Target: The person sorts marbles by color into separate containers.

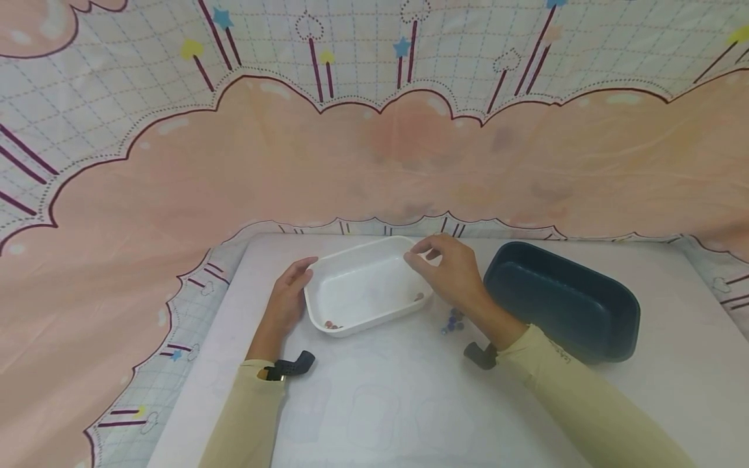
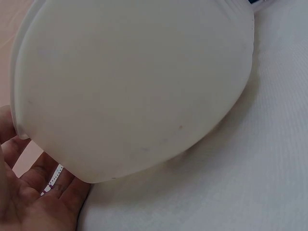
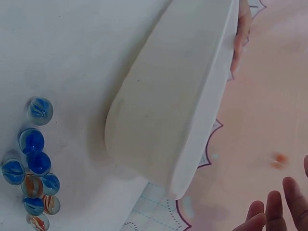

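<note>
Being gripped at its left end by the left hand, the white dish is placed on the table, marbles inside. By its right end, the right hand is loosely opened, apparently empty, an orange marble blurred beside it. Deflected by the rim, this could be lost among the glass marbles near the navy dish.

Dark lettering on right sleeve, well behind the right fingers; too small to read. Nothing else legible.
</note>
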`<state>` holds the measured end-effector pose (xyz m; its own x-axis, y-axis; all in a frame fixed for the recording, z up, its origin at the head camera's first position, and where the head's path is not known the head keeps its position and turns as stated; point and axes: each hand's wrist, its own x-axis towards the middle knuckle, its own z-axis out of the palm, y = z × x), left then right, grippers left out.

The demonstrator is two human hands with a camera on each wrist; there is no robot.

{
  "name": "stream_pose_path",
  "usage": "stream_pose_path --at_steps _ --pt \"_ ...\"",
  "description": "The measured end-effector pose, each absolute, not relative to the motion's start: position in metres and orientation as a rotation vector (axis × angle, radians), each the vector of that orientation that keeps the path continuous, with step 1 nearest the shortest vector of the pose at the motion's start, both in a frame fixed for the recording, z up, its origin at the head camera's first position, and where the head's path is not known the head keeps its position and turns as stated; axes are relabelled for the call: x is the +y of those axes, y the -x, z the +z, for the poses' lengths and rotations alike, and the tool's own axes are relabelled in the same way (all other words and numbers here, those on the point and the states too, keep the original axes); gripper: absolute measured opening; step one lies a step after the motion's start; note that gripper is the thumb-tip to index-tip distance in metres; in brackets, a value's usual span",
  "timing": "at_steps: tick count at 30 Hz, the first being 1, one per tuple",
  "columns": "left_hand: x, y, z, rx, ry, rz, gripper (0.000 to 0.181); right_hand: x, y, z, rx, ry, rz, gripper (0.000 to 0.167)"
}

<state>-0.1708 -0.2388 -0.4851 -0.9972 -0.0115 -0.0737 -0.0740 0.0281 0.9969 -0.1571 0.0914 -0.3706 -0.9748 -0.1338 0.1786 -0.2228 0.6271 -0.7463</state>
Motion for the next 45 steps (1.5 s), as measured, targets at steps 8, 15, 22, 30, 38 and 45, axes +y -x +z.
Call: stream_pose_path --at_steps 8,15,22,30,38,45 --pt "-0.238 0.17 -0.485 2.224 0.101 2.153 0.042 0.095 0.158 -0.373 -2.765 -0.273 1.25 0.027" --pt "-0.238 0.169 -0.484 2.234 0.114 2.139 0.043 0.1 0.158 -0.375 -2.777 -0.226 1.294 0.025" --pt "-0.239 0.17 -0.485 2.216 0.121 2.151 0.043 0.109 0.156 -0.378 -2.792 -0.173 1.33 0.028" --pt "-0.239 0.171 -0.485 2.208 0.12 2.154 0.042 0.12 0.152 -0.385 -2.832 -0.139 1.309 0.03" --pt "-0.238 0.169 -0.484 2.241 0.112 2.128 0.043 0.129 0.148 -0.39 -2.843 -0.131 1.319 0.03" --pt "-0.238 0.168 -0.484 2.261 0.11 2.113 0.044 0.134 0.143 -0.395 -2.882 -0.121 1.305 0.031"
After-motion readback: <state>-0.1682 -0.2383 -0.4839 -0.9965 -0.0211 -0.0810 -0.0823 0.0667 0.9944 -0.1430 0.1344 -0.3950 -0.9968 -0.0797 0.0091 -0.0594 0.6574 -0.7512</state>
